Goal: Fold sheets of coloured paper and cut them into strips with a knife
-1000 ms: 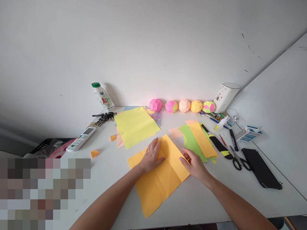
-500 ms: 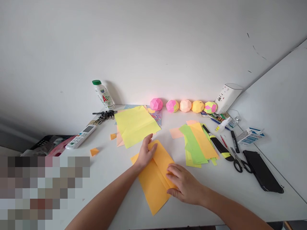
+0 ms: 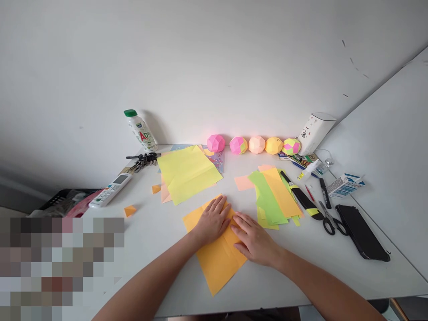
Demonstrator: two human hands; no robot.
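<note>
An orange sheet of paper (image 3: pixel 217 267) lies turned at an angle on the white table, with crease lines across its middle. My left hand (image 3: pixel 213 223) rests flat on its upper part, fingers stretched out and pointing away from me. On the sheet's right side lies my right hand (image 3: pixel 256 238), palm down, its fingers extended and slightly apart. Both hands hide parts of the paper, and neither grips it. Just beyond my left hand is a yellow creased sheet (image 3: pixel 189 174). Green paper strips (image 3: pixel 269 196) and an orange strip (image 3: pixel 281 191) lie beyond my right hand.
Along the wall stand several faceted paper balls, among them a pink one (image 3: pixel 216 143). To the right are a utility knife (image 3: pixel 306 203), scissors (image 3: pixel 329 222) and a black phone (image 3: pixel 363 232). A white remote (image 3: pixel 112 189), keys (image 3: pixel 143 161) and a bottle (image 3: pixel 140 131) are at left.
The orange sheet's folded-over right part now lies nearly flat. My left hand has come down flat onto the paper, and my right hand has shifted slightly away from me.
</note>
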